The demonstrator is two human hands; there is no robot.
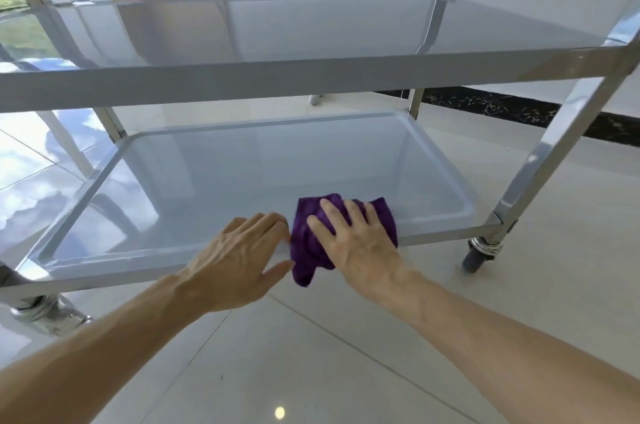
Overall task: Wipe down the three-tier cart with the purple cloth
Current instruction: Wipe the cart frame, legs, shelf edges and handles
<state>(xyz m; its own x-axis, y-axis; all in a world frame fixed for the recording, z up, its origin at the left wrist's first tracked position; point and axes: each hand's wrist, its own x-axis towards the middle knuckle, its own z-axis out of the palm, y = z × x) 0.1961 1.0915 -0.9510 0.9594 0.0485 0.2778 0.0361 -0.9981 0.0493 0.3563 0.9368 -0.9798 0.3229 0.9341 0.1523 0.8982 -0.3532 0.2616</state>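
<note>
**Ana:** Head view looks down at the cart's bottom shelf (214,181), a shallow grey tray with a raised rim. Where is the purple cloth (306,243)?

**Ben:** Bunched at the near rim of that shelf, right of the middle, with one corner hanging over the front edge towards the tiled floor (311,354).

**Ana:** And the hands?

**Ben:** The right hand (360,243) lies flat on the cloth, fingers straight and spread, pressing it onto the shelf. The left hand (239,257) rests on the near rim just beside the cloth, thumb out towards it; its fingertips bend over the rim, and I cannot tell whether they grip the edge or only rest there.

**Ana:** Anything else in view?

**Ben:** The middle shelf (311,39) above, the chrome corner post (540,160) at right, and a caster wheel (476,255) below it.
</note>
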